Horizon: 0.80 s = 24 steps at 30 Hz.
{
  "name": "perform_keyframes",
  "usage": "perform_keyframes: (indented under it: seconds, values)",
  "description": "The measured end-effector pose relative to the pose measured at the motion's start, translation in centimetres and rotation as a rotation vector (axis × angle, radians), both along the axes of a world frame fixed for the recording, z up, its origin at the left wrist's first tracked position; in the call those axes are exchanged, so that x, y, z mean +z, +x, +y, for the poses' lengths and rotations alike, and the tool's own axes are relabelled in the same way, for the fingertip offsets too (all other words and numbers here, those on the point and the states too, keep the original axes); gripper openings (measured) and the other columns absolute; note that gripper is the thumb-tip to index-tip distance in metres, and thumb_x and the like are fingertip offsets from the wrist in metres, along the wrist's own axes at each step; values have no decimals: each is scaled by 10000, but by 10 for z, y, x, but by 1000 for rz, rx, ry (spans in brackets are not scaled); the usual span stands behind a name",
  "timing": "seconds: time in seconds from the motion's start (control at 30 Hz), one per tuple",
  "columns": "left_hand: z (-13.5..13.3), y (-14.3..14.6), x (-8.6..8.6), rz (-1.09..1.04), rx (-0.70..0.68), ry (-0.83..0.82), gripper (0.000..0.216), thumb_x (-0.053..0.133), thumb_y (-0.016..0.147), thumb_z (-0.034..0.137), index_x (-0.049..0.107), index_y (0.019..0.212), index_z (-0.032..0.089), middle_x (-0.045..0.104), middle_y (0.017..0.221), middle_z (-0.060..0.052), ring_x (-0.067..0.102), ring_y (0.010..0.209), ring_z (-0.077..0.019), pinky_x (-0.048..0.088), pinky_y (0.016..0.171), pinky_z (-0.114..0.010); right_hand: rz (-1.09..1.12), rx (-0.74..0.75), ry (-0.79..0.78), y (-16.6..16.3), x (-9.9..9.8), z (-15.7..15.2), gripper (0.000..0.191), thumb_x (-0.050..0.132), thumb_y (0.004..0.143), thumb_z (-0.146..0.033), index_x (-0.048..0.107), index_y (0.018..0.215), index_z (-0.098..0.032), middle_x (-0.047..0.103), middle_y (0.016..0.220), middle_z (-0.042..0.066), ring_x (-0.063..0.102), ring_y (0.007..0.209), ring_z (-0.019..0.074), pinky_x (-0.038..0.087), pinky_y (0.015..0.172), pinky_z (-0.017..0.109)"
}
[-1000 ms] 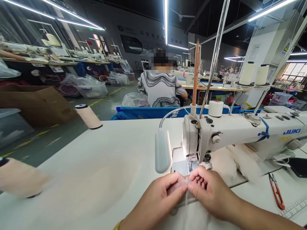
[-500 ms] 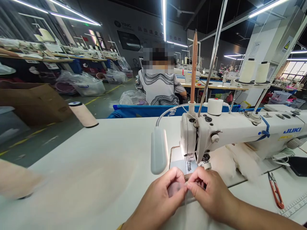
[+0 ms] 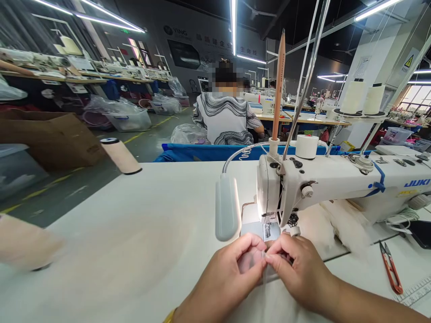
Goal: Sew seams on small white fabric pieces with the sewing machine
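Note:
My left hand [image 3: 229, 273] and my right hand [image 3: 299, 269] meet just in front of the needle area of a white sewing machine [image 3: 336, 175]. Their thumbs and fingertips are pinched together on a thin, pale sheer fabric [image 3: 265, 291], which hangs down between the wrists. Fingers cover most of its upper edge, so its exact shape is hidden. Behind the fingertips, the presser foot [image 3: 267, 229] stands over the metal plate. A grey lamp [image 3: 226, 208] glows to the left of the machine head.
Right of my hands lie red-handled thread snips [image 3: 391, 269], a clear ruler [image 3: 417, 291] and fluffy cream material [image 3: 346, 226]. Two thread cones [image 3: 121, 156] [image 3: 27, 242] rest along the table's left side. A co-worker [image 3: 227, 114] sits beyond the blue cloth [image 3: 202, 152].
The view has shifted slightly, so the machine and table things appear a little farther right. Both hands stay pinched on the fabric in nearly the same place.

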<state>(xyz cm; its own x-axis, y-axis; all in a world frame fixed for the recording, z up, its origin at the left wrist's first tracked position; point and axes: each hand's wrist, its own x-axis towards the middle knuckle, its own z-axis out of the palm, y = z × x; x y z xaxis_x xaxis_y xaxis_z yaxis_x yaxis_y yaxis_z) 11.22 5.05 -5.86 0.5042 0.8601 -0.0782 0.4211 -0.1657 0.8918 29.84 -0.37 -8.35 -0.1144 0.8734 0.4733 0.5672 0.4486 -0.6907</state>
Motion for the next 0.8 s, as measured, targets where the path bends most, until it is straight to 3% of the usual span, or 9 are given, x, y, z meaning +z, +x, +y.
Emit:
perform_keyframes:
  seconds: [0.17,0.33,0.57,0.8]
  values:
    - [1,-2,-3,-23,5,5,265,672,810,500,658,765,239,503,564,58,471,564,-164,387,529,-252,-59,3,2,1,0,0,121,553,995,-220,621,894,-226,691,740,-11,608,633,161,412,631,270]
    - [5,-3,-11,-30,-104,-64,321,617,864,512,727,979,234,532,606,58,451,557,-157,386,523,-251,-80,14,-22,2,0,1,99,550,982,-225,605,900,-236,674,755,-10,592,628,163,425,636,273]
    - [4,-4,2,13,-91,-96,343,614,844,556,673,833,219,519,657,41,439,577,-148,372,504,-242,-66,8,7,2,1,1,93,541,991,-218,594,916,-233,657,758,-15,583,636,160,426,639,266]
    - [5,-4,9,-39,-73,-118,418,658,824,599,762,766,198,663,765,-30,576,660,-184,469,566,-264,-36,7,-23,2,4,-1,86,575,1007,-262,615,941,-227,631,772,-18,573,667,160,452,676,272]
